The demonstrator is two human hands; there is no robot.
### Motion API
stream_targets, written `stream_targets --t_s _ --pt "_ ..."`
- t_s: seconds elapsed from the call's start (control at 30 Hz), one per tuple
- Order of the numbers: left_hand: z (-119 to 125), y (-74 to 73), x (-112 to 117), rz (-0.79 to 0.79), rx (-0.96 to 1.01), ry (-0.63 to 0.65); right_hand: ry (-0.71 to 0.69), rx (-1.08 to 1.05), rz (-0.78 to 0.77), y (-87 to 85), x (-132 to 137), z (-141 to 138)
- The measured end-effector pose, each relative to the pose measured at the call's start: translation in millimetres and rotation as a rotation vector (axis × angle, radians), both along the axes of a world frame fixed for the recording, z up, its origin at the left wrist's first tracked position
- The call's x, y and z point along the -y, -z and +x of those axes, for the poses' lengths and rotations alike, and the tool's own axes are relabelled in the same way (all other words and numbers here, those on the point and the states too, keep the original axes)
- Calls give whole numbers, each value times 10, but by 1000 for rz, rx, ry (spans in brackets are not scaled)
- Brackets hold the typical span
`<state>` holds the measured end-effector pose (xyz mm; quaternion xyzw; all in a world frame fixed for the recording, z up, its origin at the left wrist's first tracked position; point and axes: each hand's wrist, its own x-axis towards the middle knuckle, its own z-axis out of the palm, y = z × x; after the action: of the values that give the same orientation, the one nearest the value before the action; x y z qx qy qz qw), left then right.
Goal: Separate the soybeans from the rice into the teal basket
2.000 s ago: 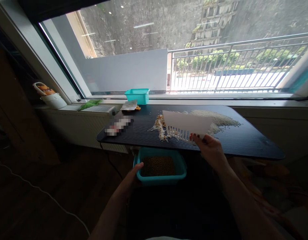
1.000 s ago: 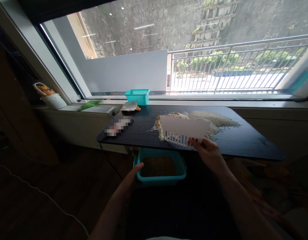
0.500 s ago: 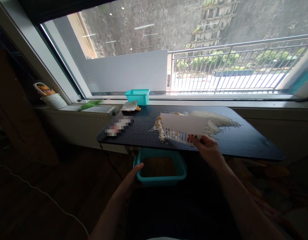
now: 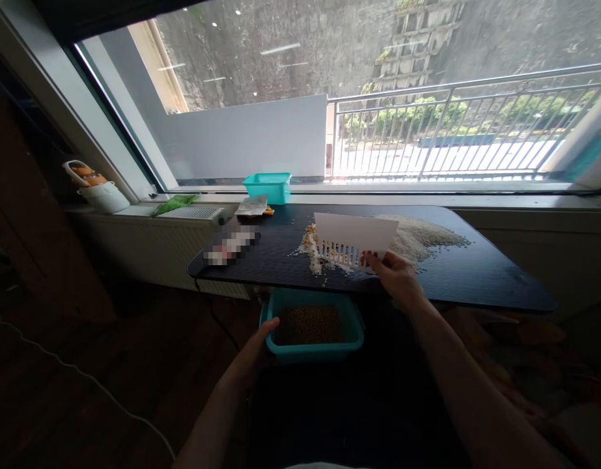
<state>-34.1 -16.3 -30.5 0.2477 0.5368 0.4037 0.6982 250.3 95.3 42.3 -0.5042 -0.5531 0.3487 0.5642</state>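
My right hand (image 4: 396, 277) pinches the lower right corner of a white sheet (image 4: 355, 229) that has a row of slots along its lower edge. The sheet is tilted over the table, above a mixed pile of white grains and yellow kernels (image 4: 310, 246). To its right spreads a larger heap of white rice-like grains (image 4: 422, 238). My left hand (image 4: 262, 339) grips the left side of a teal plastic bin (image 4: 351, 348), thumb over the rim. Small brown-yellow beans or kernels (image 4: 310, 326) cover the bin's bottom. The bin sits just below the table's front edge.
On the dark table (image 4: 495, 280) lie a blurred-out item (image 4: 232, 245) and a paper packet (image 4: 252, 206). A second teal bin (image 4: 273, 189) stands at the back by the window. Left are a radiator (image 4: 183, 244), a green cloth (image 4: 179, 204) and a white basket (image 4: 105, 195).
My right hand has moved the slotted sheet slightly left and away from the table's front edge. My left hand and the bin have stayed in place.
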Motion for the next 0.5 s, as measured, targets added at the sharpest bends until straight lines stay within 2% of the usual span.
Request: stream_targets --t_s 0.23,0.5 --pt "-3 -17 1 6 -27 17 -70 -69 -19 -99 155 92" --pt "-8 -10 -3 -8 8 11 -59 -59 -31 -96 57 29"
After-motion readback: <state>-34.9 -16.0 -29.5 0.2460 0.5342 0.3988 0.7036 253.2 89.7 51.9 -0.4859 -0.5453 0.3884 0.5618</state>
